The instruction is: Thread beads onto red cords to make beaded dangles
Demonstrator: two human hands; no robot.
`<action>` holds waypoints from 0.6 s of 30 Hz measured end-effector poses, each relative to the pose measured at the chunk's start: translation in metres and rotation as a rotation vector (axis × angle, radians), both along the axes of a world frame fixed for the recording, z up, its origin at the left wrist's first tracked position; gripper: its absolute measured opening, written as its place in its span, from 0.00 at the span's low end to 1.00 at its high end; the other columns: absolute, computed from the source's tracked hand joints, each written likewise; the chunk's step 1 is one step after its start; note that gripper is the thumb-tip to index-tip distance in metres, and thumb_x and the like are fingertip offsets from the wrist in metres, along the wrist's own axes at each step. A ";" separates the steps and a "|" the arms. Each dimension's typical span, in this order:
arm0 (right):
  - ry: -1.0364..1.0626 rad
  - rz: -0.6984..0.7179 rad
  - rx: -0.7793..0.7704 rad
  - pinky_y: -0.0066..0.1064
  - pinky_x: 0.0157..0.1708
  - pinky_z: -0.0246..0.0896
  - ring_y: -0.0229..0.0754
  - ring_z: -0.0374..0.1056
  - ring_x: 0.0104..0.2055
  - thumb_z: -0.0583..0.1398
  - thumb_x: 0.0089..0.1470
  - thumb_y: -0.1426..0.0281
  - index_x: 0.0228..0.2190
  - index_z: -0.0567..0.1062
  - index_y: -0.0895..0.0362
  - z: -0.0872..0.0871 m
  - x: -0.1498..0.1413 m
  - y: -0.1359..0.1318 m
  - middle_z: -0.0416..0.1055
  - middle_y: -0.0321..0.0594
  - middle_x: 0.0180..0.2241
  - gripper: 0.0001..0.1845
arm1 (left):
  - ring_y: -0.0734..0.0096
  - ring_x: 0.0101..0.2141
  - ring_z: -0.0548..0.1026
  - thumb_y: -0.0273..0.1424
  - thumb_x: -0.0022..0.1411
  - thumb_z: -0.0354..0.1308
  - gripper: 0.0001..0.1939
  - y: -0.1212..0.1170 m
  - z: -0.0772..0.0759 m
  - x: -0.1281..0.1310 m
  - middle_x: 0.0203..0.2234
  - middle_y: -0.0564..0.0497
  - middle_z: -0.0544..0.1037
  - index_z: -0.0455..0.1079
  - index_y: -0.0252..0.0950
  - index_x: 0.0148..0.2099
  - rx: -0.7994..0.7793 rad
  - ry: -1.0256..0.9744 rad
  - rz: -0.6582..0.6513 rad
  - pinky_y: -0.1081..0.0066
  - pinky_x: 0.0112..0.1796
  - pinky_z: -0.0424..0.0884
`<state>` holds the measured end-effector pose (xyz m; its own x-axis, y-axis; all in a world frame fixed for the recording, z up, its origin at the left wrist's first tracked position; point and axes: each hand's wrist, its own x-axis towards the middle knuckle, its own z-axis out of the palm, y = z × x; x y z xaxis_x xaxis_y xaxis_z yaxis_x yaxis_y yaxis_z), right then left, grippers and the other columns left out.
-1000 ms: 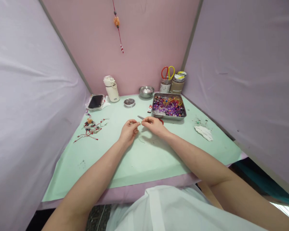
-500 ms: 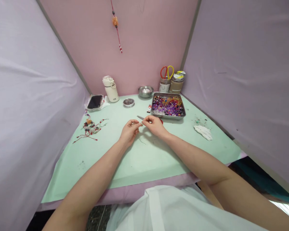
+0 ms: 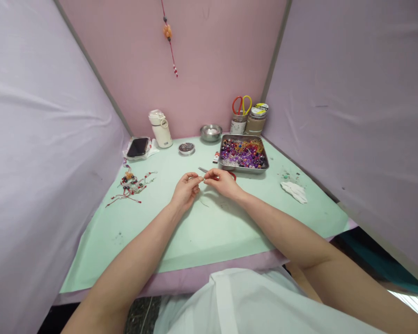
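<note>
My left hand is closed in a pinch above the middle of the table. A thin cord trails below its fingers onto the green cloth. My right hand, also pinched, meets the left fingertips. Something tiny sits between the two sets of fingertips, too small to make out. Behind the right hand lies a pair of red-handled scissors, partly hidden by it, with the blades pointing left. Beyond them a metal tray holds purple, clear and dark beads.
Strung bead pieces lie at left. Along the back stand a phone, a cream bottle, a round tin, a steel bowl, a cup with scissors and a jar. A crumpled white cloth lies right.
My right hand has shifted slightly, and its fingertips now meet the left ones. More of the red scissor handles shows behind it. The left hand has barely moved.
</note>
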<state>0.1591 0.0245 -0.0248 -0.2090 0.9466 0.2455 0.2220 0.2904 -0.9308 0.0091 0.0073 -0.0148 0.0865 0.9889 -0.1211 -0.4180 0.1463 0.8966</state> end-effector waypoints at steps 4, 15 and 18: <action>0.047 0.023 -0.050 0.32 0.36 0.59 0.37 0.65 0.30 0.62 0.44 0.67 0.27 0.73 0.59 0.003 -0.001 -0.002 0.71 0.37 0.28 0.08 | 0.86 0.16 0.56 0.28 0.40 0.69 0.18 0.000 -0.001 0.001 0.17 0.62 0.63 0.64 0.36 0.32 0.010 0.011 0.004 0.80 0.19 0.51; 0.152 0.095 -0.144 0.28 0.33 0.56 0.34 0.63 0.29 0.62 0.44 0.66 0.29 0.74 0.59 0.007 0.006 0.000 0.71 0.35 0.27 0.09 | 0.87 0.17 0.55 0.26 0.41 0.68 0.18 0.000 0.001 0.000 0.20 0.59 0.67 0.64 0.35 0.34 -0.023 -0.014 -0.039 0.80 0.19 0.50; 0.149 0.107 -0.153 0.28 0.31 0.56 0.35 0.63 0.28 0.63 0.44 0.67 0.28 0.73 0.59 0.009 0.005 -0.002 0.68 0.33 0.24 0.08 | 0.87 0.17 0.55 0.26 0.40 0.68 0.18 0.000 0.000 0.001 0.17 0.61 0.64 0.64 0.36 0.33 -0.022 -0.017 -0.041 0.80 0.19 0.51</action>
<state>0.1640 0.0227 -0.0158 -0.2821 0.9496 0.1366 0.0546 0.1580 -0.9859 0.0097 0.0073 -0.0144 0.1287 0.9817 -0.1406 -0.4262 0.1827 0.8860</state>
